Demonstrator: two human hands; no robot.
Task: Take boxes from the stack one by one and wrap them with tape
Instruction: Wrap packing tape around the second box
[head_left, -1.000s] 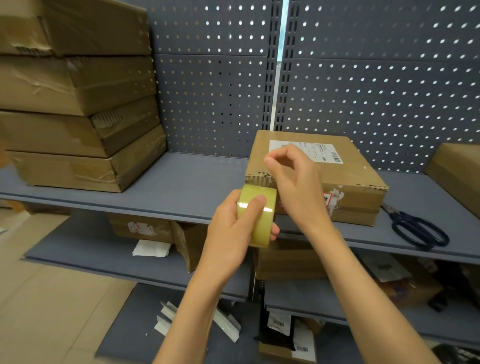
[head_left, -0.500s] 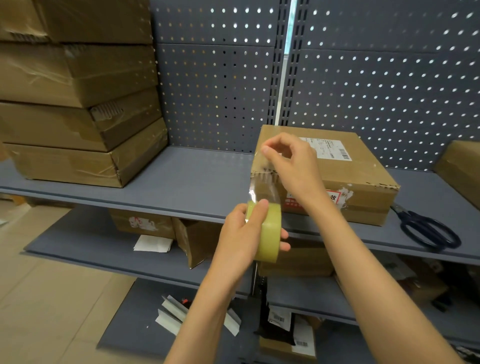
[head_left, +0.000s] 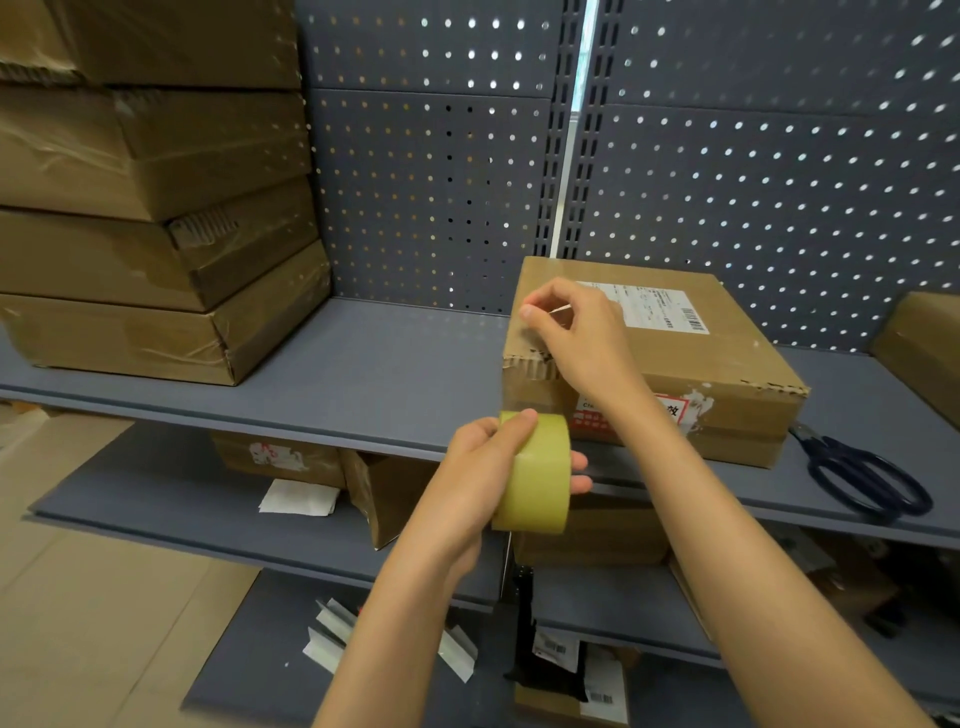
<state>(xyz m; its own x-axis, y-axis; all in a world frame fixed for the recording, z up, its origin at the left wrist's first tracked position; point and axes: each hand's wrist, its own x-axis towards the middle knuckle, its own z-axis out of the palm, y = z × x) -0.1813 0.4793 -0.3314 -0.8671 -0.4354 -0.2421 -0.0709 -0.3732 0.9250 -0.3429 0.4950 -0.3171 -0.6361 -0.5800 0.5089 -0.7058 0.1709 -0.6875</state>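
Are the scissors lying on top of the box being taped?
No: the scissors lie flat on the shelf beside the box, off its right end, with neither hand on them.

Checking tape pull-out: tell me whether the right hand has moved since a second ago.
Yes. The right hand rose away from the tape roll, from the box's front edge up over its top.

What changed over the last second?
The right hand pinched the tape end and drew it up and away from the roll, pulling out a clear strip in front of the box. The left hand kept gripping the roll just below the shelf edge. Box, stack and scissors stayed put.
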